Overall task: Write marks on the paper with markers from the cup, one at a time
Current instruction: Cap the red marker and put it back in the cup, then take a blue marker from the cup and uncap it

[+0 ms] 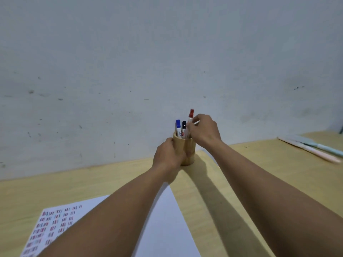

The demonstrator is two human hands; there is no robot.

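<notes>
A wooden cup stands near the wall on the table. In it are a blue-capped marker and a black-capped marker. A red-capped marker sticks up higher than the other two, its lower end still in the cup. My right hand pinches its barrel just below the cap. My left hand is wrapped around the cup's left side. The white paper lies close to me under my forearms, with several rows of short coloured marks at its left part.
The light wooden table runs up to a grey-white wall. Two long pastel objects, one blue and one pink, lie at the table's far right.
</notes>
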